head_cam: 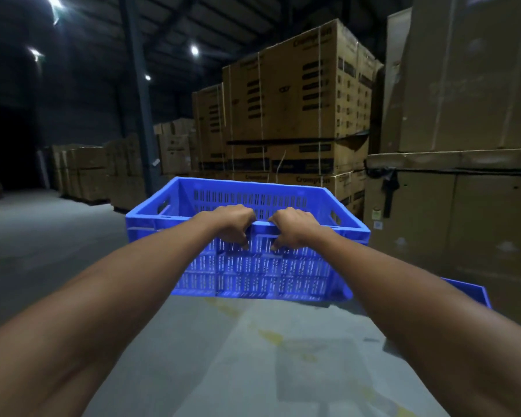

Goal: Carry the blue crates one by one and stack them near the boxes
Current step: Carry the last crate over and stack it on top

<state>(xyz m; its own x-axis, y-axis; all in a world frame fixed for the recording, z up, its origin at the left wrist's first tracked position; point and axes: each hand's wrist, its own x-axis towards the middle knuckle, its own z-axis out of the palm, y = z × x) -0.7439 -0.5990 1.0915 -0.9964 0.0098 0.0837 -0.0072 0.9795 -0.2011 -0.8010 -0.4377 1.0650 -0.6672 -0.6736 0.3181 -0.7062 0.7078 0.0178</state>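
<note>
I hold an empty blue crate (253, 266) with slotted walls out in front of me, off the floor, at arm's length. My left hand (230, 224) and my right hand (292, 225) grip the middle of its near rim side by side, fingers curled into the handle slot. A second blue crate (466, 291) shows only a corner on the floor at the right, behind my right forearm, close to the cardboard boxes (451, 212).
Tall stacks of strapped cardboard boxes (295, 109) stand straight ahead and along the right. Lower box stacks (97, 173) line the left back, beside a steel column (139, 94). Grey concrete floor (238, 356) with faded yellow marks stretches below and to the left.
</note>
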